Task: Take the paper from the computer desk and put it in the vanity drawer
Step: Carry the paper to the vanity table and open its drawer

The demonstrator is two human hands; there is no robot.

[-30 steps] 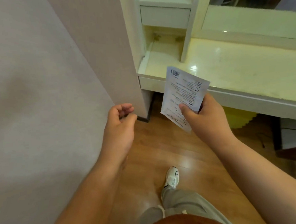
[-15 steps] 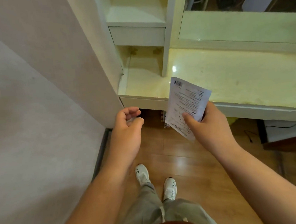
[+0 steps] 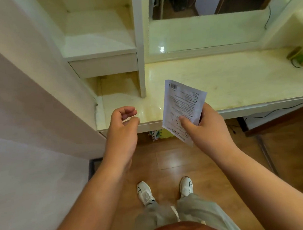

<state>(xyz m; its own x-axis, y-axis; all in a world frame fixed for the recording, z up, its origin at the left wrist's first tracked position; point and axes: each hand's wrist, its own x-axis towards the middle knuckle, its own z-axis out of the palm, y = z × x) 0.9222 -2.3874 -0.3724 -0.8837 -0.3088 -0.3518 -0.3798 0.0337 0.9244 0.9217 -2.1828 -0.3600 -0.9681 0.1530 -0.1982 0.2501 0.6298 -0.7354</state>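
Now the empty, half-curled left hand (image 3: 123,124) should pull the shut vanity drawer (image 3: 104,65) open squarely while the right hand (image 3: 204,129) pinches the printed paper (image 3: 183,103) clear

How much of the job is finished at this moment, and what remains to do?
Done: the paper is off the desk, pinched in the right hand. In hand: the person stands at the vanity, and the empty left hand hovers half-curled over its front edge. Left: the small drawer is closed, so it must be opened, the paper put in, then closed.
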